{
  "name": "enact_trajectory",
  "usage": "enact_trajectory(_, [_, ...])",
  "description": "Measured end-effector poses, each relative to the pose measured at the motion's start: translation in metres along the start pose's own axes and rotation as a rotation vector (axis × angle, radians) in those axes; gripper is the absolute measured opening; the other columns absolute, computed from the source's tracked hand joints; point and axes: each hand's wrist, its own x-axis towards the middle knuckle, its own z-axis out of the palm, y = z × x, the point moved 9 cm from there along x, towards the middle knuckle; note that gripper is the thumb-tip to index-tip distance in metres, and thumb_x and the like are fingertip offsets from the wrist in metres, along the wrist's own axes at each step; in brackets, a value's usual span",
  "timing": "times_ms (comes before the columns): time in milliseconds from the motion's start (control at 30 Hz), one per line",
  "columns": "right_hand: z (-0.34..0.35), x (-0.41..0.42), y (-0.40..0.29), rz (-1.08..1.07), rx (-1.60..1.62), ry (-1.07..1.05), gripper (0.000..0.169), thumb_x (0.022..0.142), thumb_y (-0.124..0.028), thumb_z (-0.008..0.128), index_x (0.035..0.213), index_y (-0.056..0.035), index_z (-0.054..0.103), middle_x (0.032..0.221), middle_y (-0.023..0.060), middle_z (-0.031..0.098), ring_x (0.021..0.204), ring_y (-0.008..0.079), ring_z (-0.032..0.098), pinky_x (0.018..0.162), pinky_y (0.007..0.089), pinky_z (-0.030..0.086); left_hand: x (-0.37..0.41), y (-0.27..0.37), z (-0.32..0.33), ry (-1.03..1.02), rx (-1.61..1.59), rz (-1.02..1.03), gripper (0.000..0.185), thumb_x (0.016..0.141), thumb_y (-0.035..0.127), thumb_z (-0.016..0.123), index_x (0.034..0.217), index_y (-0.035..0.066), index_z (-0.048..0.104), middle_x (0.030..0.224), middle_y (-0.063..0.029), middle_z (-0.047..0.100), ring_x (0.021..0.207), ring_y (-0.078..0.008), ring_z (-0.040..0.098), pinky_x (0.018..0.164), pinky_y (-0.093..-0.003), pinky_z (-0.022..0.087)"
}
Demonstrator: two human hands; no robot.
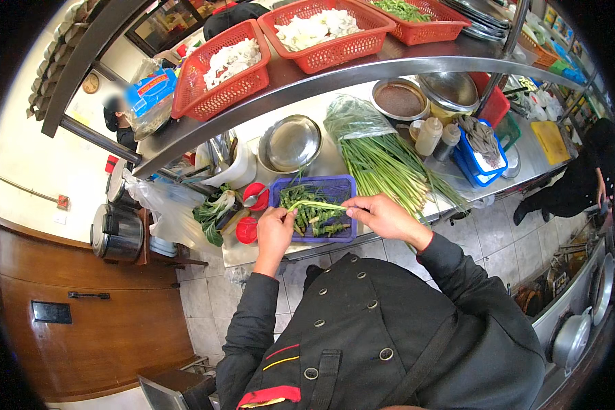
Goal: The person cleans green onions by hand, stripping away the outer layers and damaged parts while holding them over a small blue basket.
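Note:
A thin green stalk [318, 204] is stretched between my two hands. My left hand [275, 233] pinches its left end, while my right hand [382, 215] grips the other end between thumb and fingers. Below the stalk sits a purple plastic basket [352, 230] with bundles of knotted green stalks [312, 218] in it. To the right lies a large bunch of long green stalks [384, 169], its far end inside a clear plastic bag [356, 118]. Two red bowls, one [246, 230] nearer me and another [257, 196] with a spoon, stand by my left hand.
A steel bowl [291, 143] stands behind the basket. Leafy greens [215, 212] lie left of the red bowls. Squeeze bottles [428, 137] and a blue container [476, 159] stand at the right. Overhead, a steel shelf [307, 84] bears red baskets [333, 59]. Another person [569, 179] is at far right.

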Motion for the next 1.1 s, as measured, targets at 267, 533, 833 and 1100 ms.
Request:
enact_trajectory(267, [0.034, -0.005, 0.039, 0.138, 0.258, -0.109, 0.028, 0.102, -0.028, 0.056, 0.116, -0.0079, 0.070, 0.068, 0.0006, 0.060, 0.064, 0.0101, 0.056, 0.062, 0.0277, 0.045, 0.005, -0.049, 0.023, -0.191, -0.497, -0.523, 0.022, 0.096, 0.020, 0.064, 0.100, 0.000, 0.073, 0.086, -0.0054, 0.068, 0.072, -0.0099, 0.063, 0.064, -0.0249, 0.054])
enact_trajectory(533, [0.057, 0.005, 0.057, 0.157, 0.611, -0.181, 0.029, 0.103, -0.029, 0.056, 0.113, -0.0058, 0.072, 0.071, -0.0057, 0.055, 0.066, 0.0054, 0.047, 0.061, 0.0222, 0.039, 0.012, -0.002, 0.029, -0.089, -1.361, -0.678, 0.023, 0.102, 0.018, 0.055, 0.117, 0.002, 0.063, 0.102, -0.0074, 0.068, 0.086, -0.0162, 0.066, 0.081, -0.0332, 0.057])
enact_trajectory(833, [0.045, 0.014, 0.072, 0.186, 0.758, -0.251, 0.027, 0.102, -0.035, 0.058, 0.104, -0.0116, 0.071, 0.067, -0.0089, 0.048, 0.054, 0.0023, 0.038, 0.049, 0.0195, 0.029, -0.006, 0.067, 0.039, -0.410, -1.857, -0.584, 0.023, 0.103, 0.030, 0.055, 0.109, 0.010, 0.065, 0.109, -0.0022, 0.066, 0.097, -0.0177, 0.062, 0.084, -0.0350, 0.052])
enact_trajectory(1100, [-0.018, 0.055, 0.044, -0.101, 0.245, 0.013, 0.021, 0.092, -0.023, 0.070, 0.098, -0.0037, 0.073, 0.082, 0.0026, 0.072, 0.072, 0.0096, 0.061, 0.070, 0.0290, 0.050, -0.064, 0.032, 0.083, -0.643, -1.424, -0.795, 0.020, 0.102, 0.023, 0.057, 0.111, 0.006, 0.063, 0.102, -0.0050, 0.066, 0.099, -0.0197, 0.066, 0.083, -0.0353, 0.055])
